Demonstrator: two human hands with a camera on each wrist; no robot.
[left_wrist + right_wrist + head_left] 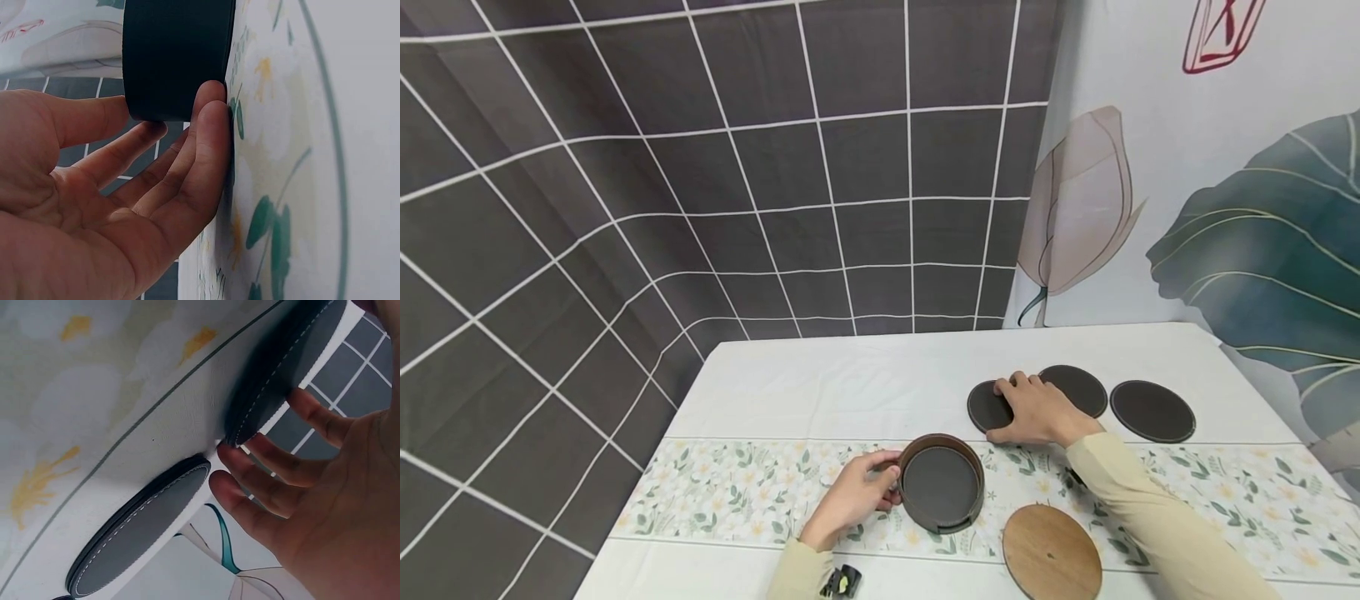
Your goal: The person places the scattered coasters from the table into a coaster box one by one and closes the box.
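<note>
A round, low-walled dark brown coaster holder (942, 524) stands on the flowered strip of the table, with a black round coaster (940, 487) visible inside it. My left hand (859, 492) is at its left side, thumb and fingertips against the outer wall; the left wrist view shows the fingers loosely bent beside the dark wall (178, 62). Farther right, my right hand (1037, 410) spans a black round coaster (987, 406), thumb at the near edge and fingertips at the far edge. In the right wrist view, fingertips meet that coaster's (284, 375) white-stitched rim.
Two more black coasters lie to the right of my right hand, a partly covered one (1078, 387) and a separate one (1152, 411). A round wooden board (1051, 550) lies nearer me, by my right sleeve (1150, 525). Dark grid-patterned cloth (865, 167) hangs behind and left.
</note>
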